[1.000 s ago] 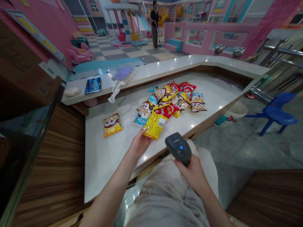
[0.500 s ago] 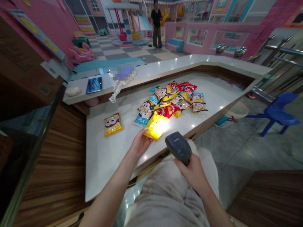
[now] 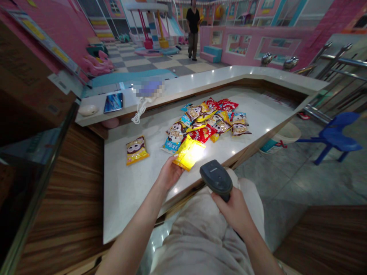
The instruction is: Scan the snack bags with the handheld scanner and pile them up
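My left hand (image 3: 171,173) grips the lower left edge of a yellow snack bag (image 3: 186,153), closed with the thumb on top. Bright light from the scanner falls on the right part of this bag. My right hand (image 3: 233,208) is wrapped round the handle of a dark grey barcode scanner (image 3: 216,177), whose head points toward the bag. Just beyond the held bag lies a heap of snack bags (image 3: 219,123) in yellow, red and blue. Apart from them, to the left, a single yellow and brown snack bag (image 3: 137,150) lies flat on the white counter (image 3: 126,202).
On the raised ledge (image 3: 200,82) are a phone (image 3: 113,103), a white rounded object (image 3: 88,110) and a blurred-out item with a white cable (image 3: 139,111). A bucket (image 3: 272,147) and a blue chair (image 3: 338,133) stand at right. A person (image 3: 193,30) is in the play area.
Both hands, the bag and the scanner stay almost where they were. The person in the background has moved slightly to the right.
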Demonstrator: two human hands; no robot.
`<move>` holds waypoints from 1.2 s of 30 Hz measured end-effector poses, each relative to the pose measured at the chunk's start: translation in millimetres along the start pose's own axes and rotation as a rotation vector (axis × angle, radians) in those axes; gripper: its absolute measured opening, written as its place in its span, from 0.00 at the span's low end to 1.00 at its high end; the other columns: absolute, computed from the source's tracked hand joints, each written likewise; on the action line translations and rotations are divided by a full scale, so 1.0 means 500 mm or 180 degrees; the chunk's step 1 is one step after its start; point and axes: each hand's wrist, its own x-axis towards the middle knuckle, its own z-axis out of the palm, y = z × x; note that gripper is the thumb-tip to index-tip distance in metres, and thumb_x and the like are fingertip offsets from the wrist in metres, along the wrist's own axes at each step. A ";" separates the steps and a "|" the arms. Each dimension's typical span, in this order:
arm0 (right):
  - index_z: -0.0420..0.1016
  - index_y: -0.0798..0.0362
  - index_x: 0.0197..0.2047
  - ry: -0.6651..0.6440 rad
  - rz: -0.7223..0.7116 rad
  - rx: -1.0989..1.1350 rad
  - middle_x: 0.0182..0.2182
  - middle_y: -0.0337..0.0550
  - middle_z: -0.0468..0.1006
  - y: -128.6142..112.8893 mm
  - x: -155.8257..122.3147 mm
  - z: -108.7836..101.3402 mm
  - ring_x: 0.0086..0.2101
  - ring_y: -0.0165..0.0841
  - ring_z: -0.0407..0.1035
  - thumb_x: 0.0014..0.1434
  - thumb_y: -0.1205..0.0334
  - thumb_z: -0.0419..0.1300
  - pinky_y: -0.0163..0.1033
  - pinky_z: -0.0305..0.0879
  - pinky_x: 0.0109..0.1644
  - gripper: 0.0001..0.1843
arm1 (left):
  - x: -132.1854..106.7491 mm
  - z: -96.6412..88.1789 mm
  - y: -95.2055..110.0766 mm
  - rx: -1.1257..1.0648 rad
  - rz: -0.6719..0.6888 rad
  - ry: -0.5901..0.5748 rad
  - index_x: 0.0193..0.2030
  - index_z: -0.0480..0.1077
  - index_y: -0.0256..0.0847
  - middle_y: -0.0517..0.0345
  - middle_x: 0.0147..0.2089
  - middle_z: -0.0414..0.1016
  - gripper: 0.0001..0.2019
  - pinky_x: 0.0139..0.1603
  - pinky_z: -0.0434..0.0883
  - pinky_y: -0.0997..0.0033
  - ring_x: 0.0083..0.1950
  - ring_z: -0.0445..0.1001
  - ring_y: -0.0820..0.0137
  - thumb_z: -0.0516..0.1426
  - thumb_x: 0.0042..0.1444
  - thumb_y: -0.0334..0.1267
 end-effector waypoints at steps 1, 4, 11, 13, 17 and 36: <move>0.77 0.55 0.33 0.0000 -0.0002 -0.0001 0.27 0.42 0.80 0.000 0.000 0.000 0.30 0.39 0.74 0.55 0.62 0.60 0.37 0.66 0.34 0.06 | 0.000 0.000 0.000 0.0001 -0.0002 0.0007 0.48 0.73 0.34 0.52 0.43 0.83 0.12 0.41 0.78 0.71 0.40 0.81 0.69 0.55 0.59 0.32; 0.78 0.55 0.34 -0.0012 -0.0004 0.0031 0.29 0.42 0.81 0.000 -0.001 0.000 0.32 0.40 0.74 0.55 0.62 0.60 0.37 0.66 0.35 0.07 | 0.003 -0.003 -0.002 0.0026 0.0012 -0.0009 0.49 0.73 0.34 0.51 0.43 0.83 0.13 0.41 0.78 0.71 0.40 0.81 0.68 0.56 0.58 0.33; 0.78 0.56 0.34 -0.0029 0.0048 0.0062 0.28 0.43 0.81 -0.009 -0.004 0.001 0.31 0.40 0.74 0.54 0.62 0.60 0.37 0.66 0.35 0.07 | 0.002 -0.015 -0.015 0.0448 0.0505 -0.0031 0.58 0.71 0.38 0.50 0.50 0.82 0.28 0.49 0.77 0.70 0.48 0.81 0.65 0.68 0.48 0.33; 0.78 0.56 0.35 -0.0050 0.0053 0.0072 0.29 0.43 0.82 -0.015 -0.005 0.003 0.31 0.39 0.74 0.54 0.63 0.60 0.37 0.67 0.36 0.07 | 0.000 -0.016 -0.018 0.0582 0.0583 -0.0053 0.59 0.70 0.39 0.49 0.51 0.81 0.33 0.53 0.76 0.68 0.50 0.80 0.62 0.71 0.43 0.32; 0.76 0.54 0.33 -0.0154 0.0070 0.0131 0.27 0.42 0.81 -0.023 -0.009 0.009 0.30 0.39 0.74 0.54 0.64 0.61 0.36 0.67 0.33 0.05 | -0.002 -0.013 -0.023 0.0689 0.0695 -0.0033 0.59 0.71 0.39 0.48 0.53 0.80 0.35 0.57 0.75 0.63 0.54 0.79 0.59 0.72 0.41 0.33; 0.77 0.55 0.33 -0.0101 -0.0069 0.0024 0.28 0.42 0.81 -0.028 0.000 0.015 0.30 0.38 0.74 0.54 0.65 0.61 0.36 0.66 0.34 0.04 | -0.001 -0.005 -0.035 0.0752 0.1089 0.0169 0.56 0.73 0.40 0.50 0.51 0.81 0.31 0.51 0.76 0.69 0.49 0.80 0.64 0.72 0.43 0.34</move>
